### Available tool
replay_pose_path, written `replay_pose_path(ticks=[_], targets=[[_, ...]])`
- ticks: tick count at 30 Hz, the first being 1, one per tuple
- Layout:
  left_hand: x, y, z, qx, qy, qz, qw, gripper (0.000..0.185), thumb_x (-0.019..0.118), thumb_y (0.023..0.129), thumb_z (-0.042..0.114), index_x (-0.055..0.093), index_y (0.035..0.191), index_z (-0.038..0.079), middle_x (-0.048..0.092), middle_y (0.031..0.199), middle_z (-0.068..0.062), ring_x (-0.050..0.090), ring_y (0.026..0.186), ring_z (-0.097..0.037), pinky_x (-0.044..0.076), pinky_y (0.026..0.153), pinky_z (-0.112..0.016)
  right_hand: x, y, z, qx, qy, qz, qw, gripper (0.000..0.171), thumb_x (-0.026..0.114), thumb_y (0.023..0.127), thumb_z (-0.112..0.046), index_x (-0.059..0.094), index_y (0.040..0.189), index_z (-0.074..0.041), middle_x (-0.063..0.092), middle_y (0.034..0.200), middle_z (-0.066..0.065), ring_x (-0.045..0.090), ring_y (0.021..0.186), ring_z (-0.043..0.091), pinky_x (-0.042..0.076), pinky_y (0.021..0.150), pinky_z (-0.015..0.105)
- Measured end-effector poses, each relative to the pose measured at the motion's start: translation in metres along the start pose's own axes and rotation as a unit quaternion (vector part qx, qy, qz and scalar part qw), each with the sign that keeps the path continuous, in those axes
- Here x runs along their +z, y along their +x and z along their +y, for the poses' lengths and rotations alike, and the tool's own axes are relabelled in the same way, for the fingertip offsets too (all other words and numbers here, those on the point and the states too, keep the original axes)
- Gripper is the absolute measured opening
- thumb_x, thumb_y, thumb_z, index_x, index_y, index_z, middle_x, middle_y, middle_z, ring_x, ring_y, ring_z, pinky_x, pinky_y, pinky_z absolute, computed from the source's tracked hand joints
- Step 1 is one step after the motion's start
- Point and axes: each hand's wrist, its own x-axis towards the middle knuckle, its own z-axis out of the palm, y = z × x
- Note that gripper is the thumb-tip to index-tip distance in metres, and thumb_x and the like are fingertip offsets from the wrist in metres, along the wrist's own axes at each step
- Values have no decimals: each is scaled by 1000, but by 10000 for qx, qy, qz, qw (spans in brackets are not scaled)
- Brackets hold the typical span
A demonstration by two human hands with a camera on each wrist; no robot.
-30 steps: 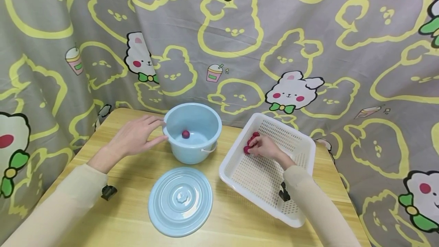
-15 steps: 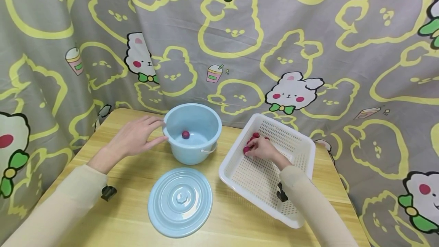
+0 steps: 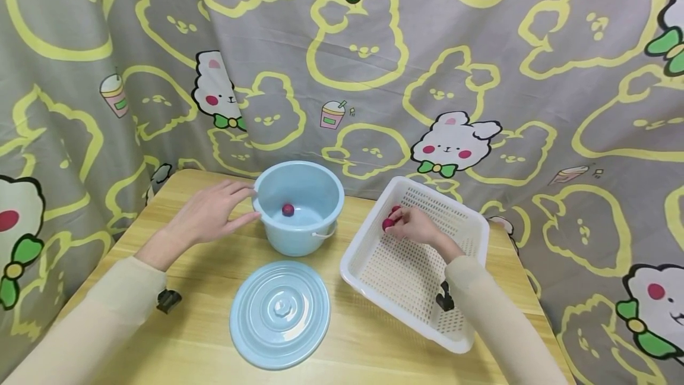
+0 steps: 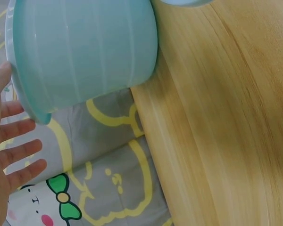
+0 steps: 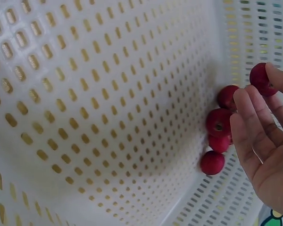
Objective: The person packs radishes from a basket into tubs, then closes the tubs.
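1. Picking stage, by the look of it: right hand [image 3: 414, 226] inside the white perforated basket [image 3: 465, 337], at its far left corner, fingertips pinching one small red fruit [image 5: 262, 79] lifted just clear of the rest.
2. Four more red fruits [image 5: 218, 123] clustered in that basket corner, touching or just beside each other, lying against the wall.
3. Left hand [image 3: 211, 214] flat and relaxed, fingers straight, resting against the outer wall and rim of the light blue bucket [image 3: 299, 236]; holding nothing, apparently steadying it.
4. One dark red fruit [image 3: 288, 210] already lying on the bucket floor, near the middle.
5. Round blue lid [image 3: 280, 314] flat on the wooden counter [image 3: 192, 337], in front of the bucket and apart from it; bucket mouth fully open.
6. Likely call for the next move: carry the pinched fruit leftward over the basket rim, across the gap to the bucket mouth, and release above the opening. Pinch must stay firm, since a small round fruit rolls easily once dropped on the counter.
7. Bucket's wire handle [image 3: 323, 233] hanging down on the side facing the basket, not across the mouth.
8. No brand, label or readable writing on bucket, lid or basket. Backdrop cloth [image 3: 481, 76] printed with cartoon bunnies, green bows and drink cups only; no legible words.
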Motion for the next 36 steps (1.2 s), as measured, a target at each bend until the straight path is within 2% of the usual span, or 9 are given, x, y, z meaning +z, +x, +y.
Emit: replay_pose_path(ticks=[6,15,21,26,28,32,36], targets=[[0,0,0,17,-7,39,10000,45,76,96,42,72,127,9,74,129,-12,69,121,-37,60,94,-58,-9,-6,-8,-102,348,-47,9993,33,79,95,-22,69,119,-2,75,100,18,74,91,38,60,78,37],[-1,0,0,-2,4,-1,10000,44,75,97,43,72,127,10,74,130,-12,68,123,-37,59,96,-58,-21,-8,-25,-319,857,-25,9958,37,79,95,-19,67,124,0,73,103,16,75,91,36,62,70,26],[-1,0,0,-9,25,-12,10000,45,75,97,43,72,127,10,73,131,-12,69,123,-37,60,94,-58,-26,-12,-39,-470,902,69,9948,38,82,93,-23,69,123,-3,73,104,12,74,92,34,61,71,26],[-1,0,1,-31,24,-36,10000,45,75,97,44,72,127,11,73,132,-12,69,123,-37,61,93,-58,-28,-14,-50,-640,882,118,9940,35,82,94,-25,71,121,-6,76,101,12,75,94,39,61,69,25],[-2,0,1,-49,7,-37,10000,45,75,97,44,72,127,10,73,132,-12,68,124,-37,60,94,-58,-28,-14,-56,-681,934,156,9932,33,81,94,-25,71,121,-8,76,101,11,76,91,35,61,69,25],[-2,0,1,-92,18,-67,9999,44,75,97,44,72,126,11,73,131,-11,67,125,-38,58,98,-60,-28,-13,-64,-759,941,206,9925,35,81,95,-26,70,123,-8,76,101,10,74,80,17,62,71,26],[-1,0,0,-85,39,-78,9999,45,75,97,45,72,126,11,73,131,-12,67,125,-38,58,99,-59,-26,-12,-73,-840,960,196,9916,36,81,95,-27,70,124,-9,76,102,11,73,79,15,62,71,27]])
